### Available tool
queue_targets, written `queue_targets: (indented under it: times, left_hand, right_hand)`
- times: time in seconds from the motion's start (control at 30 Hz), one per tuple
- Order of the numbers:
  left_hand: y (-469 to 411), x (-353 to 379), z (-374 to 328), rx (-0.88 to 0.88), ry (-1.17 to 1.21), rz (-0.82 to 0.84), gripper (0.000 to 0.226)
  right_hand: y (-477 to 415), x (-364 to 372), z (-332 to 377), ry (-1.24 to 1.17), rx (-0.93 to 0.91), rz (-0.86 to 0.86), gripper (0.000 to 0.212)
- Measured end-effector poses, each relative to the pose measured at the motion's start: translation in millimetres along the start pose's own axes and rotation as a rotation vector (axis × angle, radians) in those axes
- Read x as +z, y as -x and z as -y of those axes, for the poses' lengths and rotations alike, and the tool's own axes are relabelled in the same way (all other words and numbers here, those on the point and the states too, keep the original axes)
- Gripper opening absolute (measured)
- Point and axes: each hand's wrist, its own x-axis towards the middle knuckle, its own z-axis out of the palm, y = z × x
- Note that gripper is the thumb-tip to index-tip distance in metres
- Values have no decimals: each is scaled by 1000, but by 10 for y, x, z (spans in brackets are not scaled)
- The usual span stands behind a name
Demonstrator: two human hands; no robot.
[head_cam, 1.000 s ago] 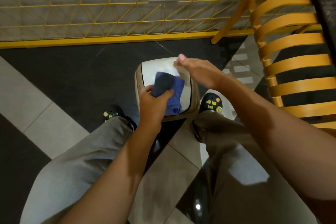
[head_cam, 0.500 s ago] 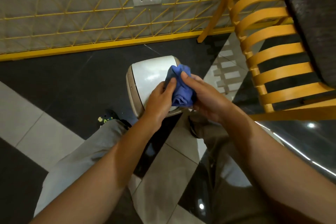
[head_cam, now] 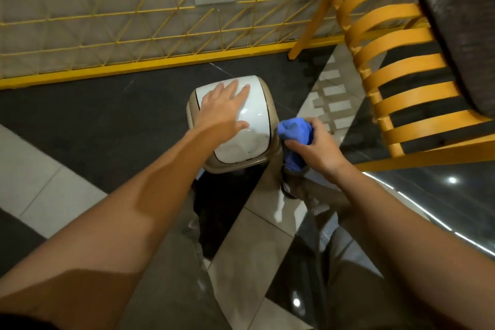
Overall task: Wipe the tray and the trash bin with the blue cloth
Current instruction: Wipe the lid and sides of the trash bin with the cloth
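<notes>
Left hand (head_cam: 223,107) flat on white lid of trash bin (head_cam: 254,120), fingers straight. Right hand (head_cam: 317,149) grips blue cloth (head_cam: 296,132) against bin's right side. Yellow chair (head_cam: 396,61) far right.

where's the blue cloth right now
Head view, centre right: the blue cloth is bunched in the right hand, just right of the trash bin, off its white lid.

Bare dark floor (head_cam: 93,115) lies open left of the trash bin (head_cam: 257,120). The yellow grille (head_cam: 128,35) closes the far side; the yellow chair (head_cam: 396,72) crowds the right, leaving a narrow gap beside the bin.
</notes>
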Motion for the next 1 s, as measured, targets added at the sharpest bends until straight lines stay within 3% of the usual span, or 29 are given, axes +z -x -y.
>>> queue_targets:
  times: [0.07,0.17,0.33,0.6,0.83,1.0]
  left_hand:
    - [-105,-16,27,36,-78,58,82]
    - [-226,-63,65,66,-109,78,84]
    - [-277,-107,137,106,-160,81,88]
    - [-265,-102,172,123,-197,50,97]
    - [-243,-86,182,91,-60,94,97]
    - [-239,-97,179,100,-47,91,96]
  right_hand:
    - [-68,34,89,205,-172,-4,40]
    - [-302,103,185,401,-366,-84,53]
    - [-492,304,250,610,-466,-176,53]
    - [-272,584,-64,560,-526,-218,49]
    - [-60,663,-312,607,-527,-88,54]
    - [-161,650,-62,388,-476,-253,53]
